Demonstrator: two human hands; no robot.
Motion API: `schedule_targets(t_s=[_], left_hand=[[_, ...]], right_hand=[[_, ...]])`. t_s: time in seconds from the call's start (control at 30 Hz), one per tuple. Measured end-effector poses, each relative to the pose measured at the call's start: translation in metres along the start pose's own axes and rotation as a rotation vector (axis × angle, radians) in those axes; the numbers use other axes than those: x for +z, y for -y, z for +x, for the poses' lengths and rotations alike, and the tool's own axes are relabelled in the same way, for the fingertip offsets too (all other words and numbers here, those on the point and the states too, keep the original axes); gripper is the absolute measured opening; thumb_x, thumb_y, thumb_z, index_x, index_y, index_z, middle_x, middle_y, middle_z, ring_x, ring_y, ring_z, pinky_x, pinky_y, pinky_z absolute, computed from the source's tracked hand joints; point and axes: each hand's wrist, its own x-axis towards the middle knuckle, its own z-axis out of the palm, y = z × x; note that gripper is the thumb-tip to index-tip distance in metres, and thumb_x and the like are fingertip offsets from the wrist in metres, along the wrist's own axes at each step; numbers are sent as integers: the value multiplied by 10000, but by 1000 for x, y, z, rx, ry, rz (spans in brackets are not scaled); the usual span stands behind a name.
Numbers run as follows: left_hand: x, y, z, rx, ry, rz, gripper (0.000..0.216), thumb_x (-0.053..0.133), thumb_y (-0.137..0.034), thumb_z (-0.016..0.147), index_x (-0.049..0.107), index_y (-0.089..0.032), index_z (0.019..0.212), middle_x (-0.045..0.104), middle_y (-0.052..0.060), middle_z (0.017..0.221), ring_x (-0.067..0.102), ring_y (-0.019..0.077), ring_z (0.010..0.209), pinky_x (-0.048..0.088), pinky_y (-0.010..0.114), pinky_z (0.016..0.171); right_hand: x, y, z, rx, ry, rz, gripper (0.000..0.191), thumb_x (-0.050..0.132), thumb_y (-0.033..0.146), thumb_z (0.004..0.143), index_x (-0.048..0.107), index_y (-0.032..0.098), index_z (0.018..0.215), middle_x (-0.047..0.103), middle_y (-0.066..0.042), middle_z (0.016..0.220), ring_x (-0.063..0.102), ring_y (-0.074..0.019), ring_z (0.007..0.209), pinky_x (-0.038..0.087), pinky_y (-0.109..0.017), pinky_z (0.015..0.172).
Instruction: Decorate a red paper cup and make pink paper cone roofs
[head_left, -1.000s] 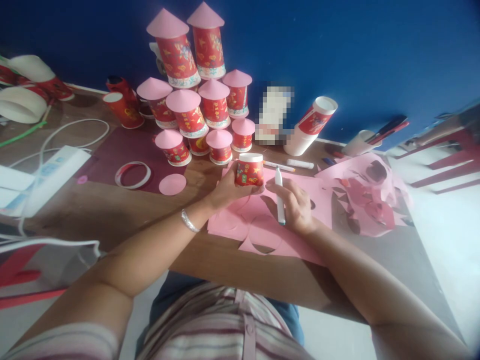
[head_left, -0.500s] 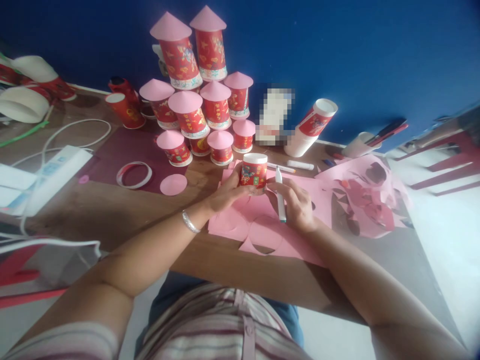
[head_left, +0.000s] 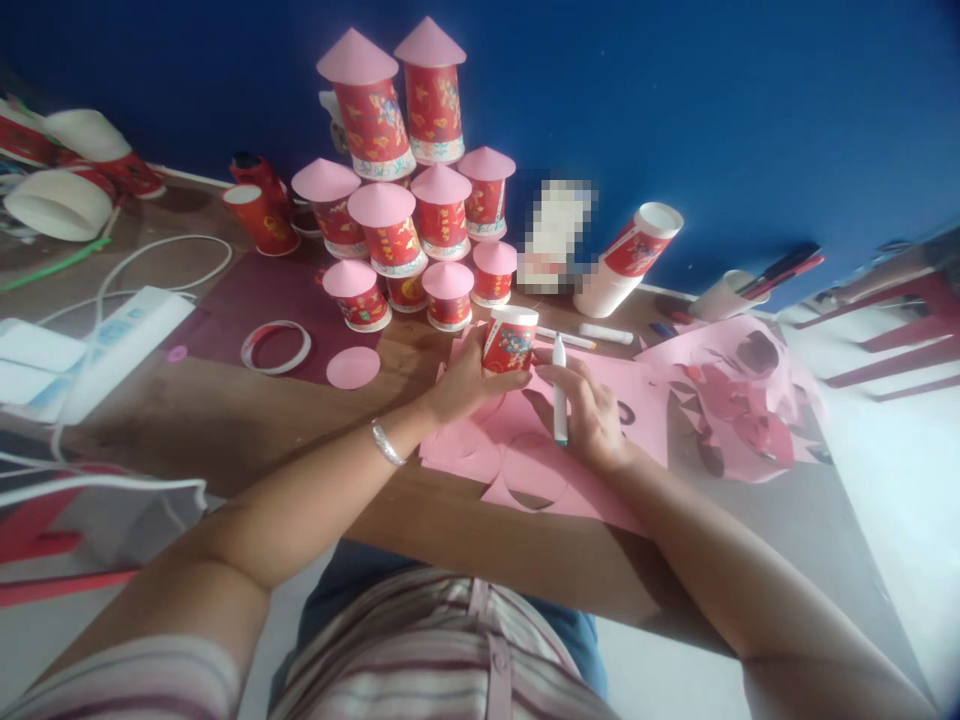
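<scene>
A short red paper cup (head_left: 511, 345) with a white top edge is gripped in my left hand (head_left: 466, 378), thumb across its lower front. My right hand (head_left: 587, 408) holds a white marker (head_left: 560, 400), tip up and dark, its lower end green. The marker stands just right of the cup, apart from it. Beneath both hands lie pink paper sheets (head_left: 592, 490) with circular cut lines. Behind the cup stand several red paper cups with pink cone tops, one of them a small cone-topped cup (head_left: 448, 300).
A pink disc (head_left: 353, 368) and a white-red paper ring (head_left: 276, 347) lie left. Leaning cups (head_left: 637, 245), a white pen (head_left: 606, 333) and a pen cup (head_left: 727, 295) are at the back right, near pink paper scraps (head_left: 739, 410). A white cable (head_left: 97, 310) crosses the left side.
The cup has turned in my left hand, so a different part of its printed side faces me. The whole view has shifted slightly. My right hand keeps the marker.
</scene>
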Motion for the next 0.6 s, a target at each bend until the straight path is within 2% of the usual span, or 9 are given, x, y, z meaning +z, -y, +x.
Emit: schedule_targets(t_s=[0.1, 0.17, 0.27, 0.43, 0.6], left_hand=[[-1, -1, -4, -9, 132, -158, 493, 785, -400, 863, 545, -232, 1260, 681, 93, 1243, 657, 267, 1200, 543, 464, 1046], [-2, -2, -4, 8, 166, -212, 511, 749, -410, 893, 515, -248, 1318, 650, 100, 1335, 622, 279, 1284, 530, 469, 1082], [-2, -3, -2, 3, 129, -187, 546, 797, -394, 851, 540, -216, 1299, 651, 116, 1327, 647, 282, 1247, 514, 499, 1102], [0, -4, 2, -14, 19, -7, 550, 912, -346, 716, 632, -154, 1149, 726, 116, 1124, 705, 266, 1067, 554, 492, 1012], [2, -5, -3, -66, 82, -116, 579, 879, -315, 770, 564, -195, 1240, 723, 98, 1169, 703, 255, 1104, 542, 512, 1051]], right_hand=[[0, -3, -1, 33, 0, 7, 475, 709, 151, 928, 531, 214, 1364, 706, -182, 1311, 728, -268, 1178, 660, -367, 857], [0, -6, 0, 35, -16, 16, 467, 699, 133, 927, 531, 212, 1356, 711, -176, 1305, 727, -262, 1183, 658, -358, 864], [0, -9, 1, 39, -40, 13, 447, 684, 136, 934, 526, 221, 1344, 724, -164, 1280, 736, -257, 1161, 657, -368, 869], [0, -8, 1, 48, -10, 31, 403, 675, 161, 941, 541, 211, 1317, 732, -171, 1245, 744, -269, 1132, 656, -390, 856], [0, -5, 0, 43, -18, 34, 370, 657, 139, 943, 564, 213, 1293, 750, -149, 1192, 771, -238, 1038, 653, -335, 795]])
